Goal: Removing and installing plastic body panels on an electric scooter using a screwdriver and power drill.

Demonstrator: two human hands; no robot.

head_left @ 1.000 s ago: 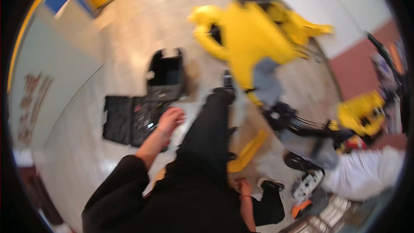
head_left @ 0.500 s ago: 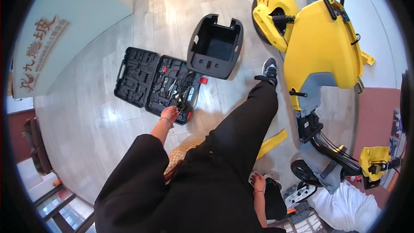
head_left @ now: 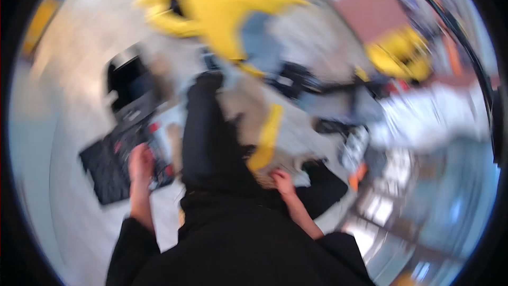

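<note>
Motion blur smears the whole head view. My left hand [head_left: 141,163] is over the black tool case [head_left: 100,172], which lies unfolded on the floor at the left. Its fingers are too blurred to read, and I cannot make out anything in them. Small red spots and tools show only faintly in the case. My right hand [head_left: 283,181] is low, beside my bent right leg and close to the lower end of a long yellow panel [head_left: 269,132]. Its fingers look partly curled but are smeared too.
A black open-topped bin [head_left: 138,107] stands just beyond the case. The yellow scooter [head_left: 217,5] fills the far middle, with its yellow front piece [head_left: 399,55] at the right. A white cloth heap [head_left: 434,116] lies at the right, near a black and white shoe-like shape [head_left: 354,145].
My view has swung to the right, so the case, bin and scooter appear further left. My left hand has moved up off the case's near edge. My right hand appears higher and nearer the yellow panel.
</note>
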